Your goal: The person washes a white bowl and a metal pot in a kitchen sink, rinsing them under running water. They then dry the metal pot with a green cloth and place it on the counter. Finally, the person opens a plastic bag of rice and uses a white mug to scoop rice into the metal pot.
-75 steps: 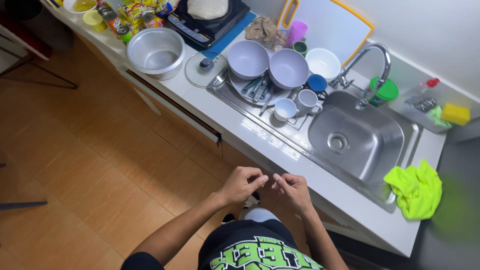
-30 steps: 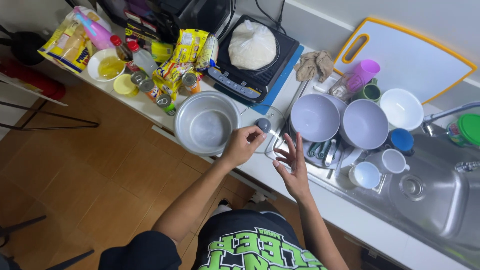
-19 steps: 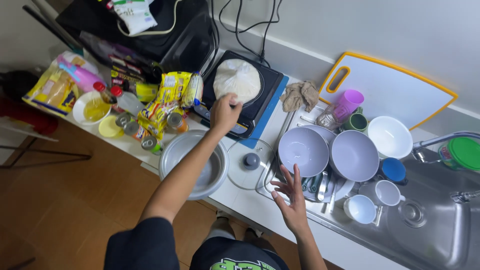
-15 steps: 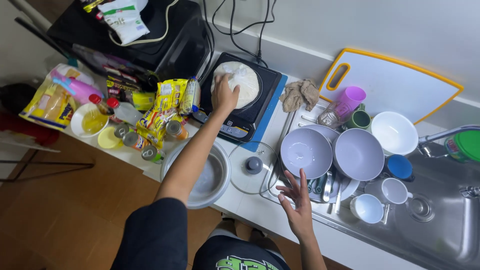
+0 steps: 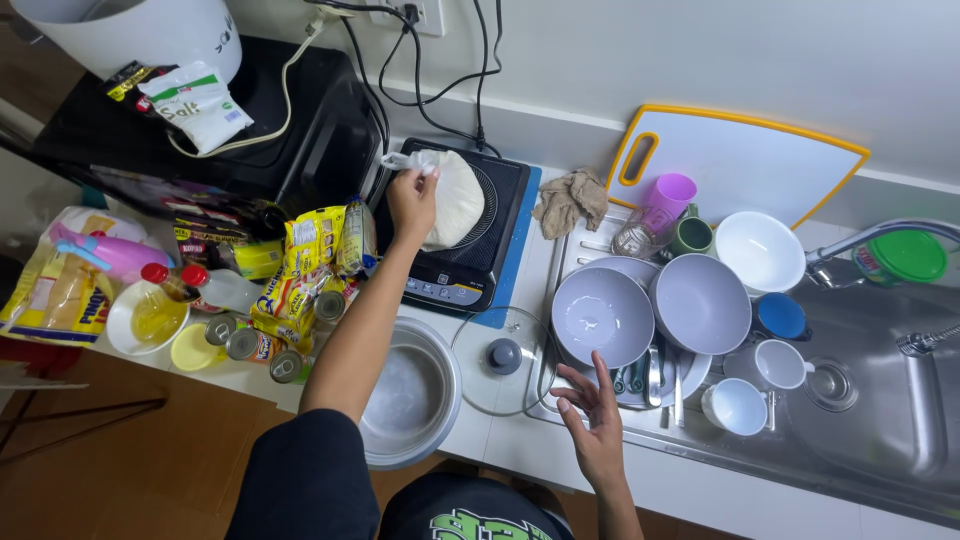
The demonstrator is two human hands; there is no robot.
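The left hand reaches out over the black cooktop and pinches the near edge of a white plastic bag lying on it, lifting a corner. The right hand hangs open, fingers spread, above the counter edge, just in front of a grey bowl in the drying rack. A glass lid lies flat between that hand and a steel pot. Yellow packets and small cans crowd the counter left of the cooktop. A crumpled rag sits beside a white cutting board leaning on the wall.
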